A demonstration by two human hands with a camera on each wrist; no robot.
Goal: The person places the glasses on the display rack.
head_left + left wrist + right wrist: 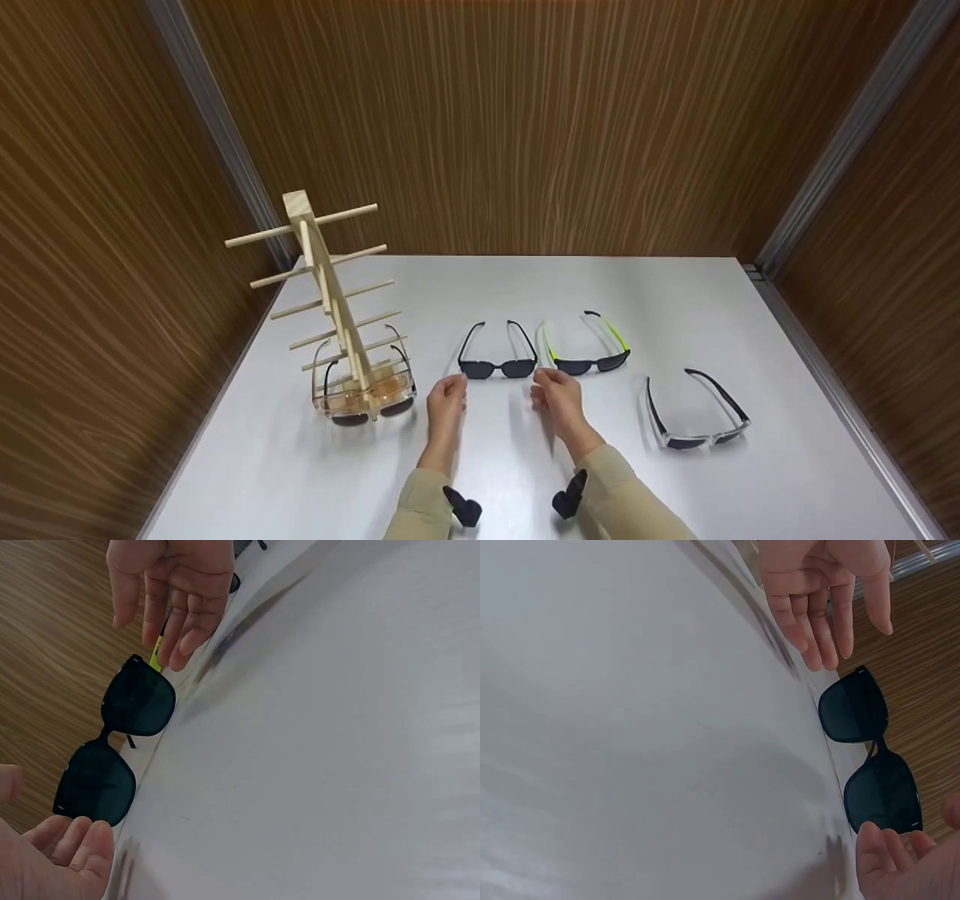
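Note:
Black-framed sunglasses point(517, 368) lie between my two hands, temples unfolded and pointing away from me. My left hand point(447, 401) is beside their left front corner, its thumb apart from the loosely bent fingers in the left wrist view. At the right front corner is my right hand point(561, 401), its thumb also held away from the fingers in the right wrist view. Neither hand pinches the frame point(139, 701); whether fingertips touch it, I cannot tell. Just right of them lie dark sunglasses with lime-green temples point(609, 363), opened out.
A wooden rack point(339, 300) with several crossbars stands on the left; clear-framed glasses point(391, 390) and a dark-lensed pair point(350, 420) are at its lower part. Clear-fronted sunglasses with black temples point(686, 443) lie at the right. Wood-grain panels point(525, 135) enclose the white table point(247, 472).

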